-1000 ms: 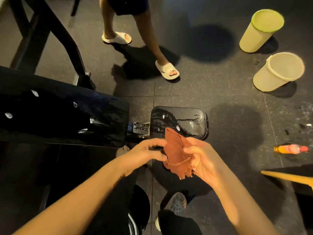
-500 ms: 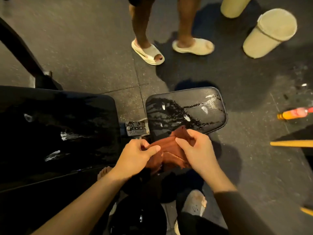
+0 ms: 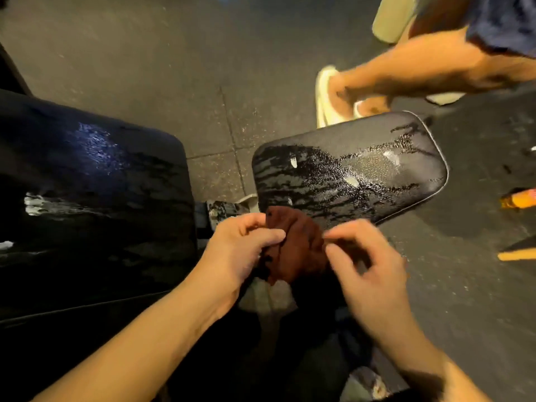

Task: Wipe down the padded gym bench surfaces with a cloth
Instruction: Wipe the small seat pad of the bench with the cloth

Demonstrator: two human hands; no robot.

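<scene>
Left hand (image 3: pixel 240 250) and right hand (image 3: pixel 368 271) bare, forearms (image 3: pixel 145 343) left uncovered, legs covered by dark trousers (image 3: pixel 290 358), a pale shoe (image 3: pixel 374 385) worn on one foot, blurred

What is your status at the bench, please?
Left hand grips crumpled rust-brown cloth; right hand at its edge, grip blurred. Small black padded seat wet, unwiped. Passer-by's legs at far edge.

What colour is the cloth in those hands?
The crumpled cloth is a dark, rusty reddish-brown, plain with no pattern; the head view shows it best.
</scene>
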